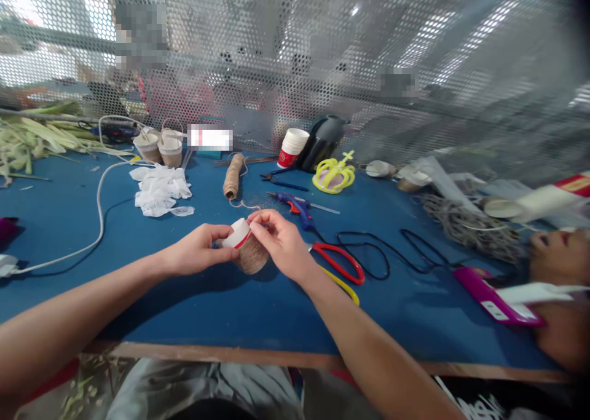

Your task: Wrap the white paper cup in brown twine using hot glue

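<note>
A paper cup, tilted on its side, is wrapped in brown twine over most of its wall, with a white and red band bare at one end. My left hand is closed around that bare end. At the twine's edge, my right hand pinches the thin strand between thumb and fingers against the cup. This strand runs back to a twine spool lying behind. Just beyond my right hand lies a blue glue gun; scissors with red and yellow handles are partly under my right forearm.
Behind stand stacked paper cups, a dark jug, a yellow crown-shaped piece and pliers. White gauzy cloth and wrapped cups lie left. A purple power strip, cord and another person's hand are right.
</note>
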`<action>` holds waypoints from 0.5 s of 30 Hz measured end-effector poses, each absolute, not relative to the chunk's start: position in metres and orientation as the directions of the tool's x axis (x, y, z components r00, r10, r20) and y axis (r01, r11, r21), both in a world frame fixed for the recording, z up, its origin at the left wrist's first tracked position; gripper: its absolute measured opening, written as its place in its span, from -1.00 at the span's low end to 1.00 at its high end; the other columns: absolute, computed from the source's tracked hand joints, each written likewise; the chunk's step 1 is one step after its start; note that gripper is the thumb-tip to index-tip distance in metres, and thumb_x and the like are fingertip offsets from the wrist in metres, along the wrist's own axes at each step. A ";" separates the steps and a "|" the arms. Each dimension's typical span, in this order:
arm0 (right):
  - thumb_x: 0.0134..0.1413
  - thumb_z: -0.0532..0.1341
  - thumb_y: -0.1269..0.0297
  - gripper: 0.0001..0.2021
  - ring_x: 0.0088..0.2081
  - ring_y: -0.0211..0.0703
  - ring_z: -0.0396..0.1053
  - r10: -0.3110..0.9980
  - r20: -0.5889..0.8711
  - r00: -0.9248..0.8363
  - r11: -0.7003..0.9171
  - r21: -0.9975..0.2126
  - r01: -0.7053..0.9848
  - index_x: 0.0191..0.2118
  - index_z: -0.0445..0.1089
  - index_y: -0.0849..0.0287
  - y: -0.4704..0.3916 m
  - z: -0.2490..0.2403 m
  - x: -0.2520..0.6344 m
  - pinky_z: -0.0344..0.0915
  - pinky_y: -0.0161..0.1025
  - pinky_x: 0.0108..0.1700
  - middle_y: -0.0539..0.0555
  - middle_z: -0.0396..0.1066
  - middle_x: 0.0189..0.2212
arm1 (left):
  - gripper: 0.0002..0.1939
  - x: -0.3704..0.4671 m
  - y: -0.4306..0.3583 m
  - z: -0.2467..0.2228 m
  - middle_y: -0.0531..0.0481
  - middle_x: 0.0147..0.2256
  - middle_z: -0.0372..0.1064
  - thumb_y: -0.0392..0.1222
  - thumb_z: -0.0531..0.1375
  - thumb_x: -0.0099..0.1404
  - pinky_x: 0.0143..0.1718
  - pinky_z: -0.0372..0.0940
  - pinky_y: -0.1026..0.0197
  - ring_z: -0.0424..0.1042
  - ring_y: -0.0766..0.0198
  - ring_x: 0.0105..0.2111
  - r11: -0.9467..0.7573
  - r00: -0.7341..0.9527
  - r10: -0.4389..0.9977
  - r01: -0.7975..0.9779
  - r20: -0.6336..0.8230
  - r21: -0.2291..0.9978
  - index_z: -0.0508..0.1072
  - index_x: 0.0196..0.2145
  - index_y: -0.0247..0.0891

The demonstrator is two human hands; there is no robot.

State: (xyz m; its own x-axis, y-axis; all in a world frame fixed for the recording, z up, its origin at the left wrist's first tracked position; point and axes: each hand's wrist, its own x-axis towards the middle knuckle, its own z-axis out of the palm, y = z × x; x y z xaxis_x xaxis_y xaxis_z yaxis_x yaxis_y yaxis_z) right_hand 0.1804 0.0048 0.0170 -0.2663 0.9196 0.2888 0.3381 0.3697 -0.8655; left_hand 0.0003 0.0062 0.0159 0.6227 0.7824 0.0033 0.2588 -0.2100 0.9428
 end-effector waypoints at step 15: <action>-0.15 0.22 0.39 -0.96 -0.54 -0.37 0.26 0.818 -0.182 -0.545 0.094 -0.894 0.439 -0.50 0.35 0.24 0.061 0.032 0.158 0.23 -0.38 -0.46 -0.06 0.35 -0.58 | -0.74 0.000 0.003 0.011 -0.06 -0.29 0.41 -0.17 0.16 0.14 -0.15 0.21 0.17 0.34 0.22 -0.27 -0.105 0.728 0.685 0.073 0.019 0.992 0.41 -0.24 -0.39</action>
State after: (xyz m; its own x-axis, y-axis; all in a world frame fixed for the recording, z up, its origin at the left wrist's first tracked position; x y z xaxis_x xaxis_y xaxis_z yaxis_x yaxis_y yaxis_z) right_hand 0.1577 0.0606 0.0322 -0.5453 0.8183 -0.1817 0.4388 0.0939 -0.8937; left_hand -0.0003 0.0029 0.0106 0.7285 0.6848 0.0187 0.0731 -0.1048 0.9918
